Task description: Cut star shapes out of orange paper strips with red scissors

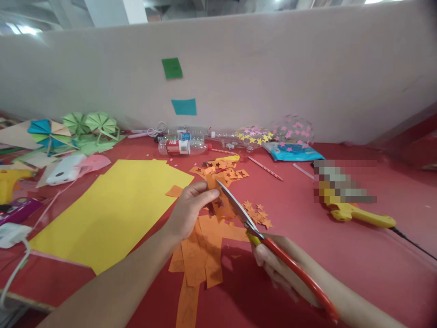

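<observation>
Left hand: thumb and fingers pinch an orange paper piece.
Right hand: grips scissors; blades point toward left fingertips.
Cut stars: finished, heaped right of left fingers.
Star-holed scraps: beyond left fingertips.
Orange strips: below left fingers, apparently awaiting cutting.
</observation>
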Available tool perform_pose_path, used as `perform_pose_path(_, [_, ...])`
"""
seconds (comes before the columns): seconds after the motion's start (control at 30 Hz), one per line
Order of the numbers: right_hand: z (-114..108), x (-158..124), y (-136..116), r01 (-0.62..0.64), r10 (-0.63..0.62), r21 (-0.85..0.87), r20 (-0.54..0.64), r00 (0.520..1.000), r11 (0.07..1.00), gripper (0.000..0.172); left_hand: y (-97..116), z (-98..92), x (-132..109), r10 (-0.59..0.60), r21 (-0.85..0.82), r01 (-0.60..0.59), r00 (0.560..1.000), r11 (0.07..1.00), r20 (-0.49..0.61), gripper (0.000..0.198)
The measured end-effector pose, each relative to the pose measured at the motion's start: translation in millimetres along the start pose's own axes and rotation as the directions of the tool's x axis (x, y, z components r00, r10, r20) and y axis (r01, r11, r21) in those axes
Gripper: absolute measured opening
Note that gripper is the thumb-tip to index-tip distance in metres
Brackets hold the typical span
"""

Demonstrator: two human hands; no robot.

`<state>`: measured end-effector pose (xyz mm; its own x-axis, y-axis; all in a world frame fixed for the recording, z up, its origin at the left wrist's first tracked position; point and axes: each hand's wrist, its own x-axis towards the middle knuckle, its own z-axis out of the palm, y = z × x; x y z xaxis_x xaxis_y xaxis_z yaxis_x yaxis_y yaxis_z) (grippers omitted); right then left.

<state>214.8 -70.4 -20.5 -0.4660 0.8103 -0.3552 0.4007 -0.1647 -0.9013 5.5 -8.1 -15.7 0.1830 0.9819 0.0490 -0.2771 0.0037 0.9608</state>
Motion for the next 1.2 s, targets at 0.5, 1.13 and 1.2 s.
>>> perform_pose_path(0.5, [0.0,2.0,8.1,-0.045,0.046,0.057,-0.021,0.999,0.997,0.058,3.0,-0.5,0.2,0.011,0.006,-0.011,0.999,1.000,0.047,0.012])
perform_pose_path(1.13, [-2.0,3.3,0.3,-0.115,0.113,-0.021,-0.089,0.990,0.993,0.059,12.0,-1.4,4.7,0.073,-0.004,-0.074,0.993,0.997,-0.089,0.010])
perform_pose_path(1.2, [-2.8,3.7,-0.1,-0.098,0.096,-0.024,-0.067,0.993,0.995,0.059,12.2,-1.6,5.0,0.090,0.002,-0.090,0.991,0.996,-0.094,0.010])
